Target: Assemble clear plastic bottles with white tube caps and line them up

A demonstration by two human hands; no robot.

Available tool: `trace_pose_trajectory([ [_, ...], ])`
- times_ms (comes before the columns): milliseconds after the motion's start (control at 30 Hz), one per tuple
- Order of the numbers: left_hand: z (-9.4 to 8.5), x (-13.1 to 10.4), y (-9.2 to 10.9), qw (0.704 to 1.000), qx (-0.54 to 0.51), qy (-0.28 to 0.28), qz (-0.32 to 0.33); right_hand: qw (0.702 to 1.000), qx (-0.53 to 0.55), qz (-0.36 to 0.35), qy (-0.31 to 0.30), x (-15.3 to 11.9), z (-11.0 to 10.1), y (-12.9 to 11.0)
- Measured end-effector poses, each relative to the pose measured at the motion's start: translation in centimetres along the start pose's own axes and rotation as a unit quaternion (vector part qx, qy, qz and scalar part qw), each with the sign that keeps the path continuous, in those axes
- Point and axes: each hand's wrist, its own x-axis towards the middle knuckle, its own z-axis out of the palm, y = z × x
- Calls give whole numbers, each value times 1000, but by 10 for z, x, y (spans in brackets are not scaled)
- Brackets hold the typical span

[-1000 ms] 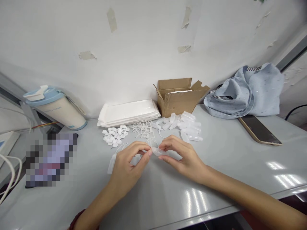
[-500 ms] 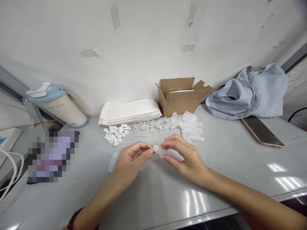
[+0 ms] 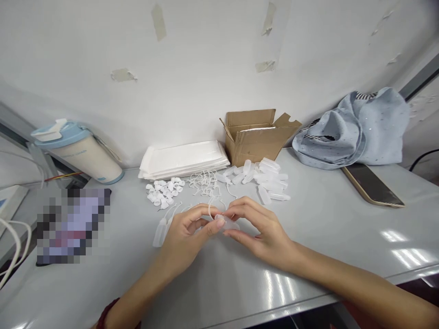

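Between my two hands is a small translucent plastic bottle (image 3: 232,223), lying nearly sideways, with a thin white cord looping up from its neck end. My left hand (image 3: 195,228) pinches the neck end between thumb and fingers. Around the body end close the thumb and fingertips of my right hand (image 3: 257,224). Bottles with cords (image 3: 159,233) lie beside my left hand, partly hidden by it. Beyond the hands are a pile of small white caps (image 3: 164,192), a tangle of white cords (image 3: 205,183) and a heap of loose translucent bottles (image 3: 270,180).
A stack of white packets (image 3: 183,157) and an open cardboard box (image 3: 260,148) stand against the wall. At left are a cream tumbler (image 3: 85,155) and a blurred purple item (image 3: 77,224). A phone (image 3: 372,185) and a light blue cloth bag (image 3: 380,128) lie at right.
My fingers have shifted along the bottle; my left thumb now lies over its neck end and my right fingertips have come closer to my left hand. The view has shifted slightly.
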Motion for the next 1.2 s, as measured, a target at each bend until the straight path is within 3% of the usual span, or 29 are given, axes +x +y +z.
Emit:
trace_pose_trajectory([
  [233, -2, 1, 0, 998, -10, -55, 27, 987, 82, 135, -13, 1, 3, 1],
  [333, -3, 0, -1, 999, -2, -33, 6, 975, 132, 174, -34, 1, 3, 2],
  [500, -2, 1, -4, 999, -25, 29, -6, 969, 175, 175, -9, 3, 1, 1],
  [667, -1, 3, -5, 998, -52, 14, -12, 974, 161, 160, -26, 1, 3, 2],
  [767, 0, 3, -5, 998, -54, 15, -40, 963, 180, 197, -23, 1, 4, 4],
  [833, 0, 1, -4, 998, -11, 47, -35, 944, 230, 238, -11, 3, 4, 4],
  [900, 2, 0, -4, 992, 81, 96, 24, 926, 263, 270, 2, 4, 3, 4],
  [967, 5, -1, -6, 965, 194, 127, 125, 919, 264, 293, 17, 6, 2, 4],
  [1100, 11, -3, -15, 875, 347, 101, 322, 905, 284, 316, 23, 4, 6, 3],
  [1200, 14, -5, -21, 825, 409, 83, 382, 895, 314, 317, 12, 1, 11, 2],
])
